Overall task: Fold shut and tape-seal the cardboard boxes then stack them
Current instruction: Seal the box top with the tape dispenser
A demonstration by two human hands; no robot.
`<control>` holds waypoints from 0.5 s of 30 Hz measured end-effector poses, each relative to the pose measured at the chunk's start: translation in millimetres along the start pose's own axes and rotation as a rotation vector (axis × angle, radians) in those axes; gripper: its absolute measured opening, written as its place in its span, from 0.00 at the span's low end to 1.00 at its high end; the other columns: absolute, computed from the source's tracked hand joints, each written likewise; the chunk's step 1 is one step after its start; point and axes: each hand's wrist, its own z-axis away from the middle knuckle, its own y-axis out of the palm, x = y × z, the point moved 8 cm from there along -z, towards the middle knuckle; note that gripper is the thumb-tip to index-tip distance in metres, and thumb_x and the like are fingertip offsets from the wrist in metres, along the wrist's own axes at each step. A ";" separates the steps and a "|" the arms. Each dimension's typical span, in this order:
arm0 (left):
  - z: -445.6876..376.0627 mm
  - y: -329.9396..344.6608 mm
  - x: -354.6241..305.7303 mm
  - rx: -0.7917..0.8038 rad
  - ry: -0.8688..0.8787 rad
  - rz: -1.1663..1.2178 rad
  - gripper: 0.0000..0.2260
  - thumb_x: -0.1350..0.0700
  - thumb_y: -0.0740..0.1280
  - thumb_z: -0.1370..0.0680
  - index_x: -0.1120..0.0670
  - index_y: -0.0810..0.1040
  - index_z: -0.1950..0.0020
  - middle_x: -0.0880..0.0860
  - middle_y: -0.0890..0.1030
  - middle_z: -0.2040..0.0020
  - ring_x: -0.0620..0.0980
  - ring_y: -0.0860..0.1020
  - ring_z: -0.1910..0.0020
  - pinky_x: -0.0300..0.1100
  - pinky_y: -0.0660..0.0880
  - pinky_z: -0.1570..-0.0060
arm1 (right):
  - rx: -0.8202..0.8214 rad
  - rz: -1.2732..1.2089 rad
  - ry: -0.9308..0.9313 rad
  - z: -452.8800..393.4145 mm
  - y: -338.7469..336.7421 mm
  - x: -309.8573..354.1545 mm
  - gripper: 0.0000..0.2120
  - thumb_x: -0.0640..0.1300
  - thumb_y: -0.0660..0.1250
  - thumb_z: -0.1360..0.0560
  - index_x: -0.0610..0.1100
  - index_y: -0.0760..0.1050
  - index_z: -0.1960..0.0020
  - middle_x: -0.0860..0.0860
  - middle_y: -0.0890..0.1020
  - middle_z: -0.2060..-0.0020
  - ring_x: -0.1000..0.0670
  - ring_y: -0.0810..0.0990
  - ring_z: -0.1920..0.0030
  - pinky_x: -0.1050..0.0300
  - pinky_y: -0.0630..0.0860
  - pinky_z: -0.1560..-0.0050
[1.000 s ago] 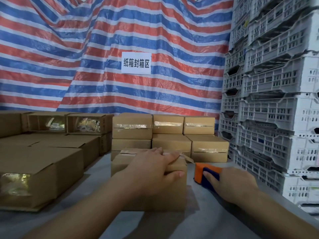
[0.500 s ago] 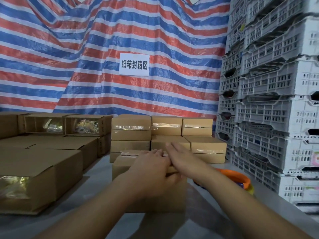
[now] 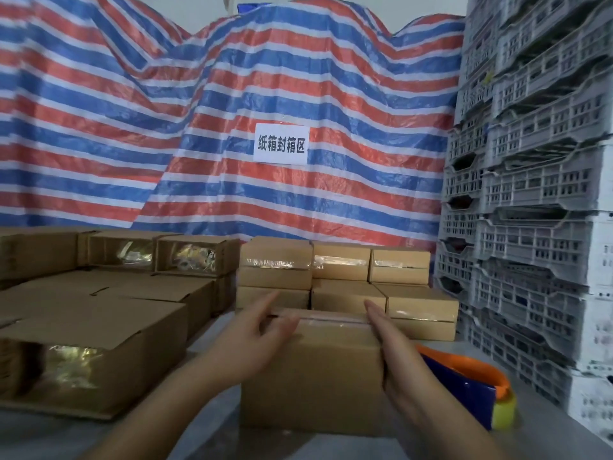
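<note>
A closed cardboard box (image 3: 311, 376) with clear tape along its top seam stands on the grey table in front of me. My left hand (image 3: 255, 340) lies at the box's upper left corner, fingers straight, thumb on the top. My right hand (image 3: 386, 343) presses flat against the box's right side, fingers pointing forward. The orange and blue tape dispenser (image 3: 464, 386) lies on the table to the right of the box, with no hand on it. Behind stands a stack of sealed boxes (image 3: 335, 277).
Unsealed boxes (image 3: 96, 343) with shiny contents fill the left side of the table. Stacked white plastic crates (image 3: 537, 227) wall off the right. A striped tarp with a paper sign (image 3: 281, 143) hangs behind. Bare grey tabletop (image 3: 212, 413) shows between the boxes.
My right hand let go of the tape dispenser, crossed over the box top, and now lies on its right side. My left hand slid from the top to the left corner. The view tilted up.
</note>
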 end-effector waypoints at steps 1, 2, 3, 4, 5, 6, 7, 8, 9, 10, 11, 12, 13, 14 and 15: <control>3.3 1.4 8.9 -0.007 -0.050 0.153 0.36 0.29 0.58 0.30 0.39 0.60 0.23 0.46 0.65 0.25 0.43 0.67 0.33 0.40 0.67 0.37 | -0.006 -0.023 0.014 0.6 1.2 -3.0 0.27 0.62 0.62 0.21 0.56 0.65 0.24 0.46 0.72 0.28 0.42 0.72 0.30 0.38 0.66 0.27; 5.5 2.8 13.8 -0.010 -0.089 0.308 0.34 0.30 0.59 0.30 0.37 0.62 0.25 0.46 0.66 0.25 0.43 0.67 0.33 0.41 0.67 0.37 | -0.022 -0.035 0.031 1.5 2.0 -6.0 0.28 0.64 0.61 0.22 0.56 0.66 0.24 0.45 0.73 0.28 0.41 0.72 0.30 0.38 0.66 0.27; 7.0 3.9 16.9 -0.007 -0.121 0.440 0.32 0.30 0.60 0.30 0.36 0.64 0.27 0.45 0.66 0.25 0.44 0.67 0.32 0.43 0.67 0.35 | -0.041 -0.035 0.050 3.5 2.1 -8.6 0.29 0.66 0.61 0.22 0.57 0.66 0.24 0.45 0.73 0.29 0.40 0.72 0.30 0.37 0.66 0.28; 8.4 4.4 19.1 -0.002 -0.146 0.533 0.31 0.31 0.61 0.31 0.35 0.66 0.28 0.45 0.66 0.24 0.46 0.67 0.30 0.46 0.65 0.31 | -0.063 -0.034 0.074 5.7 2.1 -11.9 0.30 0.68 0.60 0.23 0.57 0.66 0.25 0.44 0.74 0.30 0.40 0.74 0.32 0.36 0.67 0.29; 10.2 5.7 21.3 0.004 -0.164 0.582 0.33 0.30 0.62 0.32 0.35 0.66 0.28 0.46 0.65 0.24 0.48 0.66 0.29 0.49 0.64 0.28 | -0.084 -0.031 0.097 8.5 1.4 -15.3 0.32 0.69 0.60 0.24 0.57 0.67 0.25 0.43 0.75 0.31 0.39 0.75 0.33 0.36 0.68 0.30; 13.0 8.5 23.5 0.008 -0.183 0.594 0.35 0.30 0.63 0.33 0.34 0.64 0.27 0.46 0.64 0.24 0.49 0.66 0.28 0.50 0.63 0.28 | -0.098 -0.008 0.105 11.4 0.3 -18.0 0.34 0.70 0.61 0.26 0.57 0.65 0.24 0.42 0.75 0.31 0.38 0.74 0.34 0.36 0.68 0.31; 17.0 11.7 26.9 0.004 -0.213 0.589 0.36 0.31 0.64 0.34 0.34 0.62 0.26 0.48 0.63 0.23 0.50 0.66 0.29 0.50 0.64 0.29 | -0.110 0.032 0.084 13.1 -1.9 -18.9 0.37 0.71 0.61 0.29 0.57 0.62 0.23 0.42 0.72 0.29 0.38 0.72 0.32 0.37 0.67 0.30; 21.7 14.6 28.9 -0.004 -0.242 0.586 0.37 0.32 0.65 0.34 0.33 0.60 0.26 0.49 0.63 0.23 0.50 0.67 0.31 0.47 0.66 0.33 | -0.104 0.083 0.046 15.7 -2.6 -17.5 0.41 0.71 0.59 0.32 0.59 0.58 0.22 0.43 0.67 0.25 0.38 0.69 0.29 0.38 0.64 0.29; 27.1 17.5 30.9 -0.010 -0.275 0.611 0.37 0.34 0.66 0.34 0.33 0.60 0.26 0.50 0.64 0.23 0.48 0.70 0.36 0.44 0.68 0.38 | -0.085 0.125 0.013 19.1 -0.5 -15.2 0.45 0.72 0.59 0.35 0.61 0.54 0.21 0.44 0.63 0.23 0.39 0.65 0.27 0.39 0.63 0.28; 32.5 20.7 31.3 -0.011 -0.310 0.662 0.37 0.36 0.67 0.34 0.33 0.60 0.26 0.51 0.65 0.24 0.45 0.72 0.42 0.39 0.71 0.45 | -0.066 0.145 0.005 25.0 2.6 -14.4 0.47 0.73 0.60 0.38 0.65 0.51 0.22 0.45 0.59 0.22 0.38 0.63 0.26 0.39 0.63 0.28; 36.6 23.0 30.3 -0.014 -0.341 0.710 0.37 0.37 0.67 0.33 0.34 0.60 0.25 0.50 0.67 0.25 0.42 0.73 0.47 0.34 0.72 0.52 | -0.049 0.154 0.019 30.1 5.5 -14.9 0.50 0.74 0.63 0.42 0.70 0.49 0.23 0.46 0.58 0.22 0.38 0.64 0.27 0.36 0.64 0.29; 38.7 24.0 28.2 -0.024 -0.363 0.709 0.35 0.37 0.66 0.31 0.36 0.60 0.24 0.50 0.68 0.27 0.40 0.72 0.50 0.32 0.71 0.57 | -0.046 0.158 0.044 33.9 7.6 -15.8 0.52 0.75 0.65 0.45 0.72 0.49 0.24 0.47 0.59 0.22 0.38 0.66 0.28 0.34 0.67 0.30; 38.1 23.0 27.7 -0.048 -0.385 0.673 0.33 0.36 0.64 0.29 0.38 0.62 0.24 0.50 0.69 0.28 0.40 0.72 0.50 0.33 0.71 0.57 | -0.064 0.155 0.058 34.3 7.6 -15.9 0.52 0.75 0.66 0.46 0.73 0.50 0.25 0.47 0.61 0.23 0.39 0.68 0.31 0.34 0.70 0.33; 35.5 20.2 27.0 -0.092 -0.396 0.627 0.31 0.35 0.62 0.28 0.40 0.66 0.26 0.50 0.71 0.30 0.43 0.72 0.48 0.38 0.72 0.52 | -0.082 0.162 0.059 33.6 8.5 -13.9 0.51 0.74 0.66 0.45 0.70 0.52 0.24 0.47 0.64 0.25 0.41 0.71 0.34 0.36 0.72 0.35; 30.8 15.4 26.9 -0.147 -0.410 0.582 0.28 0.33 0.60 0.28 0.42 0.71 0.30 0.51 0.73 0.34 0.45 0.73 0.46 0.44 0.71 0.47 | -0.096 0.206 0.050 30.2 9.5 -9.1 0.48 0.74 0.64 0.41 0.66 0.55 0.23 0.48 0.67 0.27 0.43 0.72 0.37 0.41 0.73 0.37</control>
